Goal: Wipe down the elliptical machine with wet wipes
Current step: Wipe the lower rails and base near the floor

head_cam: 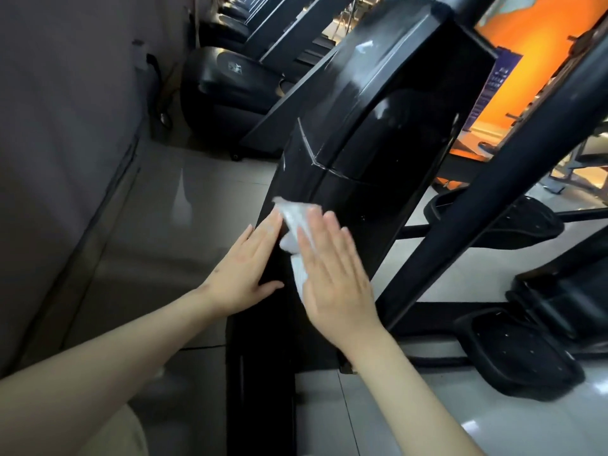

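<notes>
Right hand (332, 274) lies flat on the lower front of the shroud (362, 143), fingers straight and close together, pressing the wipe (294, 218) against it; nothing is gripped. The wipe is crumpled, and much of it sticks out past the fingertips and the thumb side rather than sitting under the palm. Left hand (245, 271) is likewise flat with straight fingers, bare on the shroud's left edge, just beside the wipe. Judged risks: a bunched wipe held by pressure alone may roll up or slide out on a stroke, leaving skin to smear the gloss finish, and the bare left hand is likely to print any wetted surface. Above the hands a seam (316, 159) crosses the shroud and could snag the wipe's loose corner. Right of the shroud a bar (477, 199) passes close, a knock hazard on a wide stroke. Pale streaks mark the upper shroud; whether residue or reflection cannot be told.
</notes>
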